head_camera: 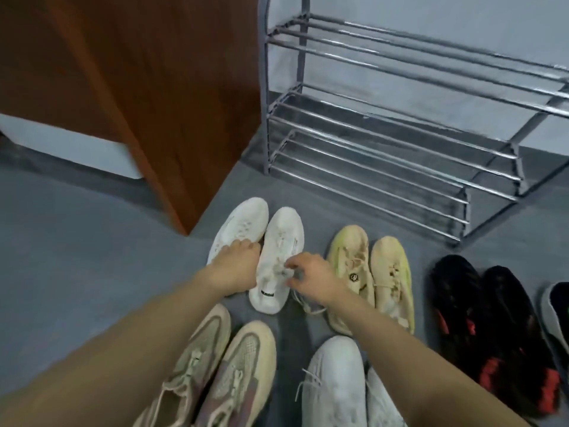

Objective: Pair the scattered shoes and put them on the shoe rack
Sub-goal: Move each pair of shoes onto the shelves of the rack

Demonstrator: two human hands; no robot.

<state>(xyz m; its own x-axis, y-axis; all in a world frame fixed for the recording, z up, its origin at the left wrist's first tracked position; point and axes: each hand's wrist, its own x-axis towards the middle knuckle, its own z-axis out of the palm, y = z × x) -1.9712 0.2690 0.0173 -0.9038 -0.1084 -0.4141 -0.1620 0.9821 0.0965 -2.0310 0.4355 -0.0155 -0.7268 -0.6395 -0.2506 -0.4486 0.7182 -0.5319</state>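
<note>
A person's two bare arms reach forward and down over shoes set in pairs on a grey floor [77,257]. The landmark is the white pair in the middle. Nearest the viewer, this side of the white pair and to its left, sits a beige pair with pinkish panels [221,365]; to the right of that, a pale grey-white pair [335,386] is partly cut off by the frame edge.

The left hand [235,266] rests on the left white shoe [243,223], its fingers curled over the laces near the collar, gripping it. The right hand [311,277] pinches the laces of the right white shoe [281,254] with curled fingers. The two white shoes lie side by side, touching, toes pointing away.

Just right of the white pair lies a yellowish cream pair [369,272]; further right a black pair with red marks [480,318], then a dark shoe with a grey sole [557,318] at the edge.

Beyond the white pair, to the right, stands a grey metal shoe rack [385,143] with bare bar shelves against a pale wall. Beyond and left is a brown wooden panel [138,87].
</note>
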